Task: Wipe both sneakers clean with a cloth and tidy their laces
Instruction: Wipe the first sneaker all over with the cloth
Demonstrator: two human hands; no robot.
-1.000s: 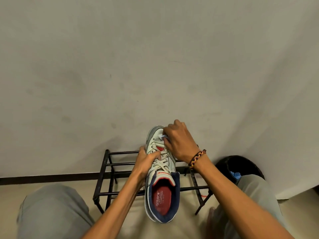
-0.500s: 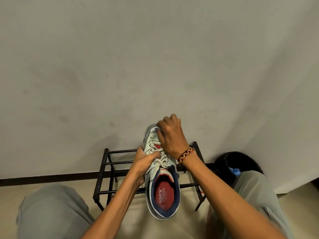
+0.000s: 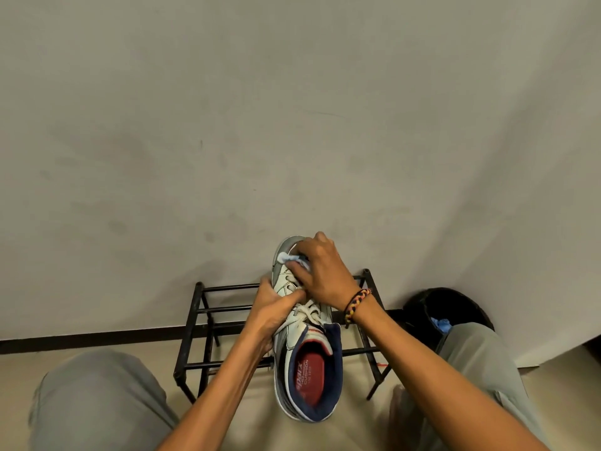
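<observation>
Wall fills the upper two thirds of the frame, plain and grey. Below it, low centre, a black metal shoe rack (image 3: 208,315) stands on the floor against the skirting; a dark round bin (image 3: 455,307) sits at lower right, something blue inside it. Knees in grey cloth at both lower corners.

One sneaker (image 3: 307,349) is held in the air in front of the rack, centre-low in frame, heel opening toward the camera, toe pointing up and away. White and grey upper, navy collar, red insole. Second sneaker not in view.

Step in hand, as judged: wiping the toe area of the first sneaker. Laces (image 3: 305,312) are tied in a bow at mid-tongue; tidying does not look begun.

Left hand (image 3: 271,307): grip curled round the sneaker's left side at the midfoot, thumb over the lace area, steadying it.

Right hand (image 3: 320,271): grip bunched on a small pale blue cloth (image 3: 291,258), fingers curled over it, pressing it to the toe box. The cloth shows just left of the knuckles, mostly hidden under the hand.

Next move likely calls for turning the sneaker in the left grip to bring the sides and sole edge under the cloth.
</observation>
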